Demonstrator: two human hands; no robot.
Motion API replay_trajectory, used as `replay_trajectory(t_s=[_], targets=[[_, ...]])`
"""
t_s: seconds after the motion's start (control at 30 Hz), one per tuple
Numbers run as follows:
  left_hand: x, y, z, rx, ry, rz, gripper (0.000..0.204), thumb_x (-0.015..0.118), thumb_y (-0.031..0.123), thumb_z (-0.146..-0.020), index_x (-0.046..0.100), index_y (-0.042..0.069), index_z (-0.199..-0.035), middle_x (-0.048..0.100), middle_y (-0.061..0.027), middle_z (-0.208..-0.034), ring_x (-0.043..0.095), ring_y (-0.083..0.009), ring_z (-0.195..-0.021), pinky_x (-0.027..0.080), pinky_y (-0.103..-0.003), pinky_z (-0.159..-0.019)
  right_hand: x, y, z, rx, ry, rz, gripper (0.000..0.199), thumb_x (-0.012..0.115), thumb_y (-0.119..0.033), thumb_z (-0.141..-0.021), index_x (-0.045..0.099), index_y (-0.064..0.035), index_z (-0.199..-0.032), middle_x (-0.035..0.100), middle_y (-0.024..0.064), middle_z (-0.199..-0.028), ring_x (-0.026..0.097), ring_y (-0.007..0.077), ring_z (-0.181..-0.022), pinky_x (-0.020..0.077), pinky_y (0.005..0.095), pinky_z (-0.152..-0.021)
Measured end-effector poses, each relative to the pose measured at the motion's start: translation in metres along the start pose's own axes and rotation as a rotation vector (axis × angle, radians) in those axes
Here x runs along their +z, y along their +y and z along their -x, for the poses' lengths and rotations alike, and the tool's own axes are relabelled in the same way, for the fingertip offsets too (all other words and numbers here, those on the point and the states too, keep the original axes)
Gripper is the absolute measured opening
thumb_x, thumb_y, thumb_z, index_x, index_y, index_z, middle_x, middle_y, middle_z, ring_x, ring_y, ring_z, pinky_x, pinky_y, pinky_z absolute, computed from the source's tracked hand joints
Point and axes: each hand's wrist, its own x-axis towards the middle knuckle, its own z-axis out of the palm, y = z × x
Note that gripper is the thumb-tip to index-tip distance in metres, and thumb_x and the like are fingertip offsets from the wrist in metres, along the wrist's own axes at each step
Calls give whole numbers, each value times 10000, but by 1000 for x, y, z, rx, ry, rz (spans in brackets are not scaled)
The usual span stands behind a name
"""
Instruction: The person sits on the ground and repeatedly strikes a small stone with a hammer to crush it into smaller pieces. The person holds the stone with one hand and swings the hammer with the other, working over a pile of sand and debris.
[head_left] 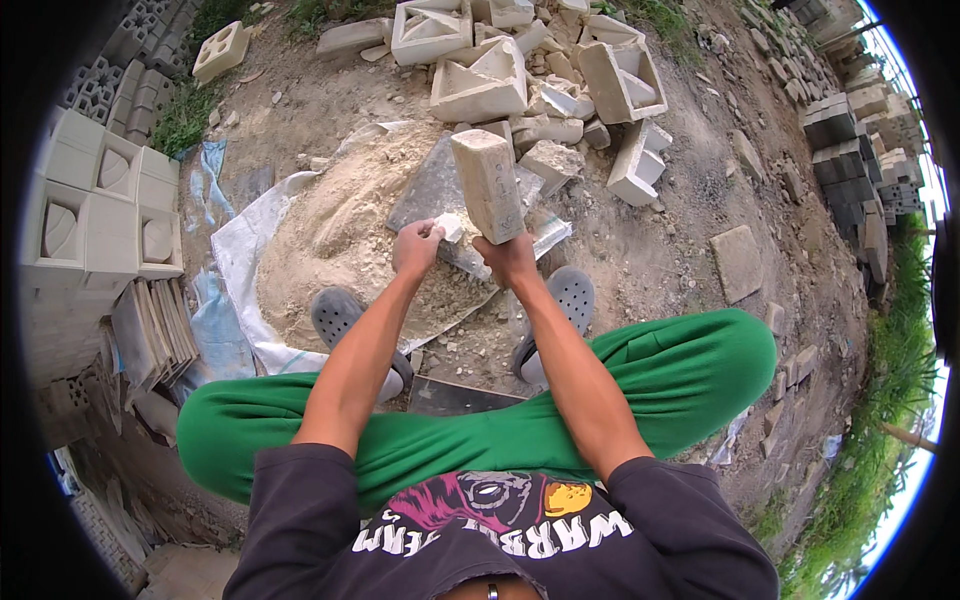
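Note:
My right hand [510, 260] is closed around the lower end of a long, pale rectangular block [484, 180], which is raised above a flat grey slab [422, 196]. With its fingers pinched together, my left hand [416, 247] holds a small white chunk of stone [450, 228] at the slab's near side. The block is just to the right of the chunk, and whether they touch is hard to tell. To the left of the slab lies a heap of crushed beige grit [325, 240] on a white woven sack [238, 240].
Broken moulded blocks [480, 82] and rubble are piled beyond the slab. Decorative blocks [110, 200] are stacked at the left, with thin slabs [160, 325] leaning below them. Grey blocks [845, 150] stand at the far right. My grey clogs [570, 300] flank the slab's near side.

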Motion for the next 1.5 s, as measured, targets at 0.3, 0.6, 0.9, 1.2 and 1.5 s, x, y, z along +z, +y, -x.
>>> replay_trajectory(t_s=[0.3,0.6,0.9,1.2,1.5], targets=[[-3,-9,-3,-8,56,-98,434,749,375,-843,734,113,-1189,756,-111,-1083,727,-267,-994,536,-371,-891,-19,-19,-2,247,-206,122,319,742,-262,-718,748,10,-885,726,187,-794,721,296,-746,557,392,-702],[-3,-2,2,15,28,-43,419,744,358,-851,734,114,-1192,759,-113,-1071,731,-265,-976,539,-373,-870,-3,-46,-7,-114,121,40,299,754,-252,-706,751,-26,-902,721,228,-854,733,335,-793,558,431,-681],[-5,-10,-3,18,50,-101,472,755,387,-837,725,96,-1206,753,-120,-1092,726,-280,-1001,542,-381,-873,-7,-16,-1,300,-212,207,378,780,-352,-686,765,-37,-896,731,138,-745,716,262,-689,538,379,-667],[-4,-17,-4,2,27,-53,446,748,397,-845,734,127,-1200,753,-107,-1097,726,-277,-996,545,-376,-869,-13,-74,-12,-163,105,66,325,749,-268,-693,740,-19,-901,711,246,-854,702,406,-807,562,456,-693],[-4,-15,-7,4,60,-101,460,754,413,-838,734,132,-1202,750,-100,-1110,726,-279,-998,547,-375,-868,-6,3,2,344,-184,258,332,744,-264,-719,746,35,-863,709,150,-687,719,217,-636,566,350,-621]])
